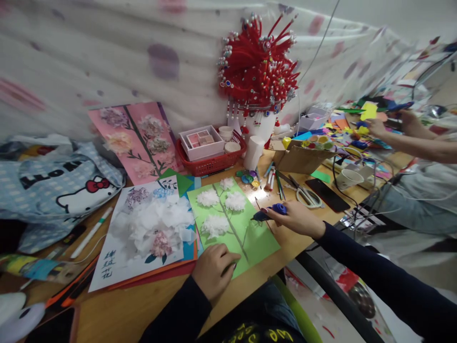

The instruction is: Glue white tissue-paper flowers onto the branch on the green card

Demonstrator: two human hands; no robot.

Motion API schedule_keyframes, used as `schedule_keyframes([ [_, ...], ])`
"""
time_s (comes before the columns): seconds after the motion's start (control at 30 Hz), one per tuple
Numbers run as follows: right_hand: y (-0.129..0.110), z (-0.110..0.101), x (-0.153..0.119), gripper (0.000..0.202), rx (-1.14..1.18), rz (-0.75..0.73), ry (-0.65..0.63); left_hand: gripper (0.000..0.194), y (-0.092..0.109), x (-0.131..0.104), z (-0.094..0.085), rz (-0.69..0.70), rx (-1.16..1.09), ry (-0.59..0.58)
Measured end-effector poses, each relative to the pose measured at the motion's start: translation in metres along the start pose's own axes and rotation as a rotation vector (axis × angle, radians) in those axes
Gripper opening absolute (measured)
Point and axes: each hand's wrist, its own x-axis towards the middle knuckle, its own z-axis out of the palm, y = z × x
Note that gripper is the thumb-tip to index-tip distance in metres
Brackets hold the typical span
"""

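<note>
A green sheet of paper (232,224) lies on the table, with fluffy white paper flowers (214,226) along a dark painted stem. My left hand (214,269) rests on its lower left edge, the fingers loosely bent with a gap at the thumb; nothing shows in them. In my right hand (296,219) is a blue glue gun (264,216), its dark nozzle pointing left above the right part of the green sheet. Left of that sheet lies a white sheet (121,252) bearing a heap of white tissue petals (157,216) and a pink flower (160,243).
Behind stand a pink flower picture (137,143), a red basket (210,164) and a white roll (254,152). Scissors (309,196), pens (272,178), a black phone (327,194) and a paper cup (348,178) with cables sit right. Another person's hands (382,128) work beyond.
</note>
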Motion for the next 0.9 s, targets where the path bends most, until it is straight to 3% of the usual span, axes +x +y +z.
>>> schedule_keyframes([
  [0.1, -0.0015, -0.0015, 0.0011, 0.07, 0.026, -0.02, -0.049, 0.025, 0.0, -0.0002, 0.0, -0.005, -0.001, -0.004],
  [0.3, -0.0004, -0.0035, 0.0047, 0.072, 0.018, -0.004, -0.007, 0.025, 0.0001, -0.0005, 0.0005, -0.015, -0.005, -0.006],
  [0.47, 0.0019, -0.0063, 0.0053, 0.073, -0.02, -0.007, -0.091, 0.025, 0.001, 0.0004, -0.0018, -0.012, -0.001, -0.016],
  [0.63, 0.0003, -0.0072, 0.0049, 0.073, 0.032, 0.005, -0.034, 0.025, 0.0006, -0.0002, -0.0005, -0.022, -0.001, -0.022],
  [0.9, -0.0055, -0.0087, 0.0056, 0.071, -0.032, 0.03, -0.053, 0.025, 0.0006, -0.0001, -0.0006, -0.014, 0.012, -0.008],
])
